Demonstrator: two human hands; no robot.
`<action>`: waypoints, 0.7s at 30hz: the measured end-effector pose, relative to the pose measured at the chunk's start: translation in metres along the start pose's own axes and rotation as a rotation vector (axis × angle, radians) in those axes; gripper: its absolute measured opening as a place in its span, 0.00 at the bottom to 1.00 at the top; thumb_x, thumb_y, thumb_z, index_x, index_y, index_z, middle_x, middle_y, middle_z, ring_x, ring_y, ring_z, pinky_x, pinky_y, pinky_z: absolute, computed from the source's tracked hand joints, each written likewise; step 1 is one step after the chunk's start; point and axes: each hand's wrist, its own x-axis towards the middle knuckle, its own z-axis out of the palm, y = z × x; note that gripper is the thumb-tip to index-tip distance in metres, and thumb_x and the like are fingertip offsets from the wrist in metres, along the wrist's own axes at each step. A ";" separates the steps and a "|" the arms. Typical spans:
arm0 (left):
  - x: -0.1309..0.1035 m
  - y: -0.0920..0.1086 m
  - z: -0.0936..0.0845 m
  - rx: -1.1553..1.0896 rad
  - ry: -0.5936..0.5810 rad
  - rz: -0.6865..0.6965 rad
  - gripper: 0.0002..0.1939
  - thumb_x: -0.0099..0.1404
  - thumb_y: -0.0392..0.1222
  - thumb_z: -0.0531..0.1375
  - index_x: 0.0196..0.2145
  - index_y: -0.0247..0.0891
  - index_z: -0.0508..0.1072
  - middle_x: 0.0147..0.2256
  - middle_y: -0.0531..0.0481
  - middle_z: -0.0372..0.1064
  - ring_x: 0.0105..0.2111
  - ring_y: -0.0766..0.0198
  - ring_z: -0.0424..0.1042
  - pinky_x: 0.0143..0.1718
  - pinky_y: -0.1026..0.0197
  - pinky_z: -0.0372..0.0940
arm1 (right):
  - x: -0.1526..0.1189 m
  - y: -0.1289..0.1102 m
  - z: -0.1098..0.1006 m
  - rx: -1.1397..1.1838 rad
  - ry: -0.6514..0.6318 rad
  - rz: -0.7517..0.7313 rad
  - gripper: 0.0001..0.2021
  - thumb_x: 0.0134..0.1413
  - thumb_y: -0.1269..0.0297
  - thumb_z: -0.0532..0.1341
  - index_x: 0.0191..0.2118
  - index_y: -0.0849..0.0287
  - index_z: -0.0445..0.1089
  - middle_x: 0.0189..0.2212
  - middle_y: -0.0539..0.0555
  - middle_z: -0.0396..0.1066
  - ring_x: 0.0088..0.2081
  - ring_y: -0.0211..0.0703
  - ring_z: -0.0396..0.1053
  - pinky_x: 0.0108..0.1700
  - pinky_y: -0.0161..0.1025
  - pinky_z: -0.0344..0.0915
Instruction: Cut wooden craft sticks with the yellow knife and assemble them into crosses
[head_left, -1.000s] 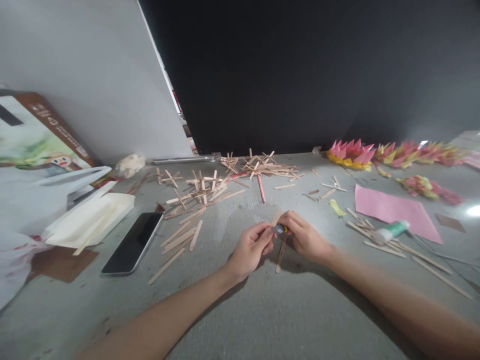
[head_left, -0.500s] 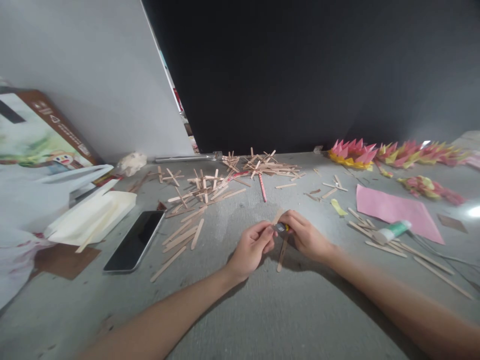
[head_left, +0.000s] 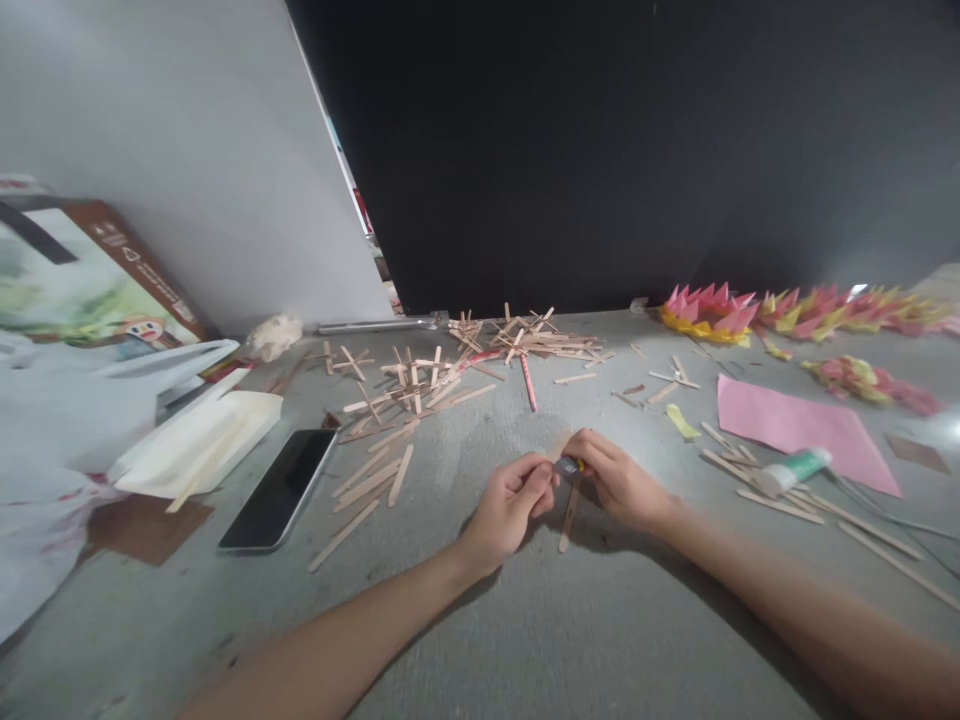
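Observation:
My left hand [head_left: 514, 500] is closed in a pinch, and a pale craft stick [head_left: 560, 441] runs up and away from its fingertips, partly blurred. Fingers of my right hand [head_left: 619, 480] wrap around a small grey and yellow tool [head_left: 570, 466] that looks like a utility knife, mostly hidden in the grip. Its grey end meets the left fingertips at the stick. Below the hands another craft stick [head_left: 569, 518] lies on the grey surface, its upper part covered.
Loose craft sticks [head_left: 367, 485] and crossed stick pieces [head_left: 412, 380] spread ahead and left. A phone [head_left: 279, 490] and white paper tray [head_left: 247, 420] lie left. Rightward are a glue stick [head_left: 795, 470], pink paper [head_left: 802, 415] and folded-paper flowers [head_left: 709, 312]. A dark panel [head_left: 600, 150] stands behind.
The whole view has shifted slightly, with things appearing a little lower and to the right. Both hands stay together, and the grey tool end has tilted a little between them.

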 end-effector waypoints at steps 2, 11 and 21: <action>0.000 0.000 0.001 0.006 -0.017 0.001 0.22 0.75 0.58 0.57 0.35 0.36 0.69 0.21 0.59 0.54 0.23 0.70 0.51 0.27 0.63 0.46 | 0.000 0.000 0.000 -0.004 0.007 -0.016 0.18 0.63 0.80 0.51 0.52 0.55 0.67 0.41 0.59 0.72 0.42 0.50 0.70 0.43 0.44 0.70; -0.001 0.001 0.002 -0.003 0.010 0.003 0.22 0.74 0.59 0.58 0.35 0.35 0.70 0.21 0.60 0.52 0.23 0.70 0.49 0.27 0.62 0.44 | -0.001 0.000 0.000 -0.011 -0.011 -0.020 0.18 0.64 0.80 0.50 0.52 0.56 0.67 0.42 0.59 0.72 0.43 0.50 0.69 0.43 0.45 0.70; -0.001 0.001 0.004 -0.044 0.014 -0.007 0.23 0.73 0.60 0.60 0.35 0.35 0.70 0.21 0.60 0.51 0.23 0.71 0.47 0.26 0.63 0.43 | -0.003 0.002 0.000 -0.029 -0.001 -0.038 0.17 0.64 0.80 0.50 0.51 0.55 0.66 0.42 0.59 0.71 0.43 0.50 0.69 0.43 0.45 0.69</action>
